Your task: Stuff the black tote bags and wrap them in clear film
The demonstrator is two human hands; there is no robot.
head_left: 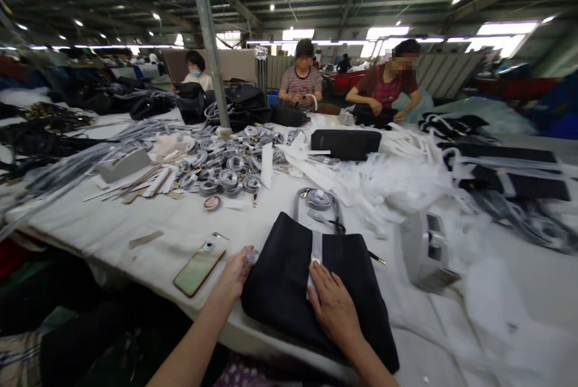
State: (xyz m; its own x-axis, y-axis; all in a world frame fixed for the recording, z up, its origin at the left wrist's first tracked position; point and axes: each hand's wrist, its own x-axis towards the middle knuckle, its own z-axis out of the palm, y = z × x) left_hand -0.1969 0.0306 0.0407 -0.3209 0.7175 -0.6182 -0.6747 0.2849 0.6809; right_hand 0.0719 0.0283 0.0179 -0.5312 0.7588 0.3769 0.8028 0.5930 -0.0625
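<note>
A black bag (289, 278) lies flat on the white table (149, 218) in front of me, with a pale strip (316, 251) down its middle. My right hand (332, 303) rests flat on the bag, fingers stretched out, fingertips at the strip's lower end. My left hand (235, 275) is at the bag's left edge, its fingers pinched on a small clear wrapped piece (251, 256). A coiled grey strap (320, 199) lies just beyond the bag's top.
A phone (198, 268) lies left of my left hand. A pile of coiled straps (226, 167), a tape dispenser (123, 164), white wrapping (397, 182) and a grey machine (424, 248) crowd the table. Three people work at the far side.
</note>
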